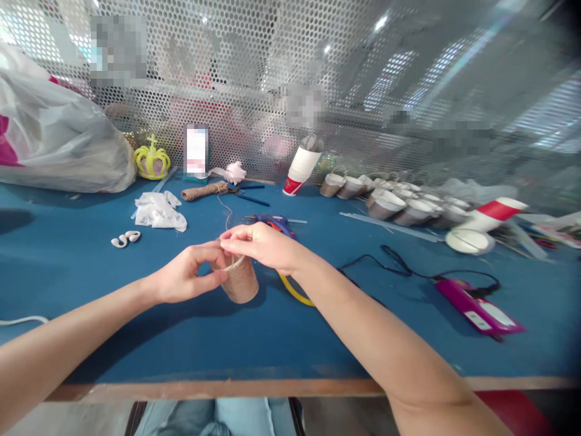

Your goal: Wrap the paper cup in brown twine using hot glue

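A paper cup wrapped in brown burlap (244, 283) is tilted over the blue table in front of me. My left hand (186, 275) grips its rim from the left, with the thumb against the side. From the right, my right hand (265, 243) reaches over the rim, thumb and fingertips pinched together on a thin jute twine (227, 213). That strand runs back to a bundle of twine (200, 192). Part of the rim lies hidden behind my fingers. Just beyond my right hand is a blue glue gun (276, 223), and a yellow ring (296, 293) shows under my forearm.
Blue-handled pliers (252, 195) lie beside the twine bundle. Stacked paper cups (303, 165) and several wrapped cups (394, 203) stand along the mesh. A purple power strip (481, 309) with a black cable lies right. Earbuds (126, 238) and crumpled plastic (160, 212) lie left.
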### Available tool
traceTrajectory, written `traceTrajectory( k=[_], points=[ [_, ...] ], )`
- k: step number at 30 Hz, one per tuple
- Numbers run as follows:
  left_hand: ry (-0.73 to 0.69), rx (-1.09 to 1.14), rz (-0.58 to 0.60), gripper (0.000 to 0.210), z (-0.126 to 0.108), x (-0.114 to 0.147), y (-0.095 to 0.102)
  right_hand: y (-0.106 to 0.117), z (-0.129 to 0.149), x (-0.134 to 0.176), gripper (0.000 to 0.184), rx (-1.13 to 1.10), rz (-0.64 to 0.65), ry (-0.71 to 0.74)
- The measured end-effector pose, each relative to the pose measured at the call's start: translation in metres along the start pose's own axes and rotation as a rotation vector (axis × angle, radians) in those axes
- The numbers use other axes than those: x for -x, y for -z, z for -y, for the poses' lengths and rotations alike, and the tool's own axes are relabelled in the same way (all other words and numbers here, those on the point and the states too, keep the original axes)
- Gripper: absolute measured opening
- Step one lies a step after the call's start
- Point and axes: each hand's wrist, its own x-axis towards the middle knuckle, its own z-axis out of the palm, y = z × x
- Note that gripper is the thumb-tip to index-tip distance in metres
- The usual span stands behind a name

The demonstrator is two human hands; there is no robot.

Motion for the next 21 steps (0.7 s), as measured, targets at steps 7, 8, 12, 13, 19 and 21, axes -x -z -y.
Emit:
traceTrajectory(
  k=[7,8,12,13,19,21],
  points=[
    [0.081,0.195,-0.009,0.015,0.004,0.001,-0.001,0.000,-0.010,0.018,0.014,-0.401,-0.243,-0.008],
    [0.098,0.240,-0.006,0.014,0.004,0.001,-0.001,0.001,-0.012,0.021,0.014,-0.424,-0.278,-0.008],
    [0.143,0.378,-0.006,0.015,0.001,0.001,-0.002,0.005,-0.020,0.031,0.015,-0.461,-0.342,-0.015],
    [0.150,0.398,-0.010,0.015,0.000,0.000,-0.002,0.005,-0.021,0.033,0.016,-0.470,-0.346,-0.020],
    [0.174,0.460,-0.003,0.016,-0.005,0.000,-0.001,0.000,-0.029,0.037,0.017,-0.517,-0.384,-0.065],
    [0.174,0.484,0.006,0.015,-0.005,0.000,-0.001,-0.001,-0.031,0.036,0.018,-0.530,-0.389,-0.071]
  ],
)
